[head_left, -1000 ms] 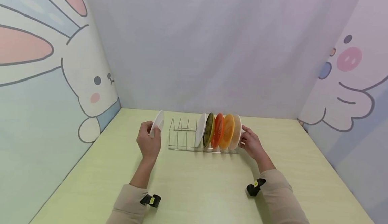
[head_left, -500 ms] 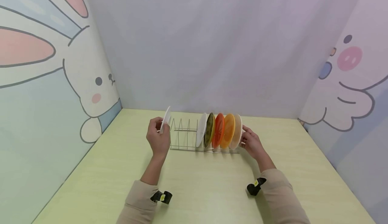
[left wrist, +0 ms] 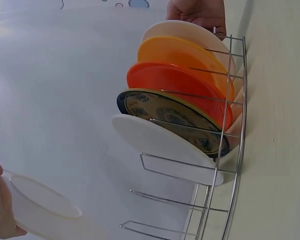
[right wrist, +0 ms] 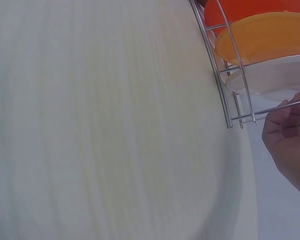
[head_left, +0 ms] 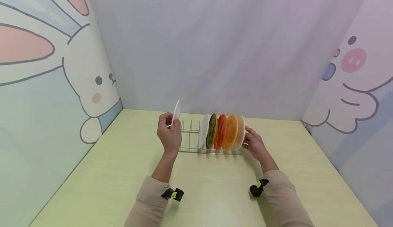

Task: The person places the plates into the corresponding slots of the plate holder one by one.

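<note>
A white plate [head_left: 175,113] is pinched at its rim by my left hand [head_left: 170,133], thumb on one face and fingers behind. It stands nearly upright above the left end of a wire dish rack [head_left: 189,149]. Several plates stand on edge in the rack: white [head_left: 203,131], dark patterned [left wrist: 172,117], red [left wrist: 177,85], orange [head_left: 231,133] and pale cream [head_left: 239,133]. My right hand [head_left: 254,145] grips the rack's right end beside the cream plate, its fingers curled at the end wire in the right wrist view; some fingertips are hidden.
Bare wire slots [left wrist: 177,200] lie at the rack's left part. The rack stands on a pale yellow table [head_left: 212,189]. Behind it hangs a plain grey backdrop [head_left: 208,49], with a cartoon rabbit panel [head_left: 89,66] to the left and a pig panel [head_left: 353,83] to the right.
My left hand has carried the white plate rightward and slightly up, from left of the rack to over its left end, turning it more upright. The right hand has stayed at the rack's end.
</note>
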Motion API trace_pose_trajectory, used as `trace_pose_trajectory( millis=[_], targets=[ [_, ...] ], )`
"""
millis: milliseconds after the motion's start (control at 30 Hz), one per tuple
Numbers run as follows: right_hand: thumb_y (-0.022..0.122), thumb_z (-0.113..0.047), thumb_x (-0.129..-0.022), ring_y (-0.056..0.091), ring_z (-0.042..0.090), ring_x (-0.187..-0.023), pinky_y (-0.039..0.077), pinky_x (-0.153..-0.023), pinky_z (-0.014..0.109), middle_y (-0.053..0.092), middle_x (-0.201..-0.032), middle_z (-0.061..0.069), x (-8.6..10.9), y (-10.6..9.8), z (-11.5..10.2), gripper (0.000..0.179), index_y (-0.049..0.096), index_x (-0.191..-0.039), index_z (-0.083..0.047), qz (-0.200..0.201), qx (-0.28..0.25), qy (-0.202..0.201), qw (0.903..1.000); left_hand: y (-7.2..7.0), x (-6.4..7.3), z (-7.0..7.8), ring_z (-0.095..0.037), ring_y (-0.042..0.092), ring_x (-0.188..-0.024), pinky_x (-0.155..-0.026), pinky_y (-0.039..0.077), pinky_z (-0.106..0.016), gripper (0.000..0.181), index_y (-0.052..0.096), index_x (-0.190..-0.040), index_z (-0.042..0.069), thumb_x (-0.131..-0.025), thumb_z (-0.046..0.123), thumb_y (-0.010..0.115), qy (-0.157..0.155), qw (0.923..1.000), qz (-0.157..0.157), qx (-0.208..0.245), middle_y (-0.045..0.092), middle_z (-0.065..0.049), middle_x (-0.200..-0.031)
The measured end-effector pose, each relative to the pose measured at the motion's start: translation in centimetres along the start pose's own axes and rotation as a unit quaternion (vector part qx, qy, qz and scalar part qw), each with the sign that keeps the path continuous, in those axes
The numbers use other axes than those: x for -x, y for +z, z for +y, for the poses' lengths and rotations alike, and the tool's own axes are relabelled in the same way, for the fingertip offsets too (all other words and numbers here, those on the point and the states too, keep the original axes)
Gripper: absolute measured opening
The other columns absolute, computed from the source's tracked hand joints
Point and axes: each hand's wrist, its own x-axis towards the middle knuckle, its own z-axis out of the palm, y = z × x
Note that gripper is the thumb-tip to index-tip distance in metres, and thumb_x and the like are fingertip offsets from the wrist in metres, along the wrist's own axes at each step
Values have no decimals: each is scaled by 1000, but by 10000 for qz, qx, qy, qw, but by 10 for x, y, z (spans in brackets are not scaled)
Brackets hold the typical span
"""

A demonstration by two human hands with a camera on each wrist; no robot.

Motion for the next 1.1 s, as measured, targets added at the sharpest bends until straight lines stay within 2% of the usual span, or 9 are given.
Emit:
trace_pose_trajectory(
  millis=[100, 300, 500, 600, 733, 900, 1100],
  targets=[
    [35, -2, -99, 49, 13, -64, 45, -61, 29, 53, -70, 1, 0, 1, 0, 33, 49, -124, -18, 13, -36, 13, 10000, 6, -1, 6, -22, 53, -69, -55, 42, -24, 12, 59, -94, -4, -82, -7, 59, -50, 9998, 22, 175, 58, -15, -80],
    [35, -4, -99, 49, 12, -64, 45, -61, 28, 54, -72, 0, 0, 3, 1, 31, 48, -125, -18, 37, -24, -19, 10000, 19, 1, 16, -16, 52, -69, -53, 44, -23, 12, 59, -94, 1, -83, -3, 58, -490, 9981, -72, 375, 56, -6, -78],
    [35, -2, -99, 48, 13, -62, 44, -60, 28, 52, -69, 1, 2, 4, 1, 33, 48, -124, -18, 159, -77, 60, 9998, 29, 11, 14, -16, 51, -69, -52, 45, -23, 13, 59, -94, 3, -82, 0, 58, -1000, 9931, -103, 598, 57, -5, -78],
    [34, -2, -99, 48, 13, -61, 44, -59, 28, 53, -69, 1, 3, 3, 2, 34, 46, -127, -16, 170, -23, 50, 9998, 34, 16, 12, -16, 50, -69, -51, 44, -21, 14, 58, -96, 1, -82, -2, 58, -1137, 9915, -93, 630, 58, -8, -79],
    [35, -3, -99, 48, 12, -61, 45, -59, 27, 53, -69, 0, 0, 1, 2, 35, 44, -130, -13, 147, 4, -50, 9999, 39, 19, 8, -18, 51, -70, -52, 45, -22, 15, 58, -98, -2, -83, -3, 60, -1189, 9903, -140, 701, 59, -14, -81],
    [35, -2, -98, 49, 12, -61, 45, -58, 27, 53, -70, 1, -2, 3, 1, 34, 47, -128, -15, 192, -86, 23, 9998, 42, 26, -4, -16, 53, -72, -54, 47, -23, 14, 59, -97, 2, -83, 0, 61, -1308, 9892, -292, 595, 59, -8, -82],
    [33, 0, -98, 49, 13, -62, 45, -60, 28, 52, -69, 1, 6, 9, -8, 34, 45, -127, -14, 140, -42, 64, 9999, 46, 38, -22, -17, 55, -71, -55, 48, -29, 13, 60, -93, 5, -81, 0, 61, -1017, 9932, -478, 294, 60, -4, -80]
  ],
)
